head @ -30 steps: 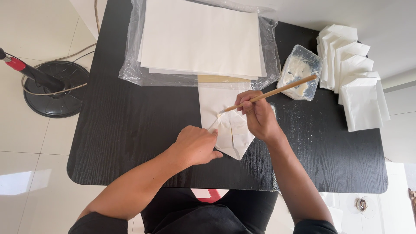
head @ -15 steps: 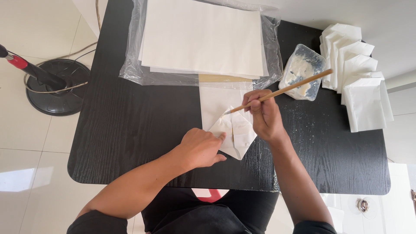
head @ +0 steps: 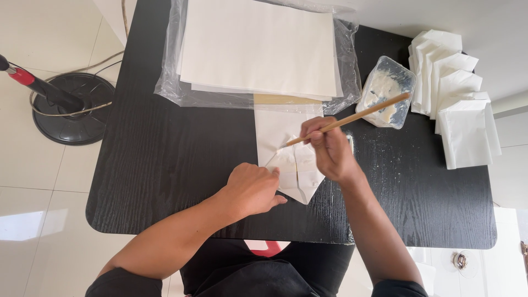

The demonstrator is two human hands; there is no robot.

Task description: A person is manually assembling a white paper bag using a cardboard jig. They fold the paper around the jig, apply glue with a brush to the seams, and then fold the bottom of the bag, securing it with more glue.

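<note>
We work on a big black surface. Far past our fingers lies the biggest thing, a flat stack of white sheets in a clear plastic bag; we see no label on it. Off past our right hand, white folded pieces lie in an overlapping row.

Right under our fingers is the folded white paper, ending in a point near us. Our left hand has slid a little closer to the fold since a moment ago, its fingers curled and pressed on the paper's left edge. Our right hand pinches a thin wooden stick. Its tip has dropped lower onto the paper, so we think the paste is going on now.

Beyond the stick's far end sits a small clear tub of white paste.
</note>
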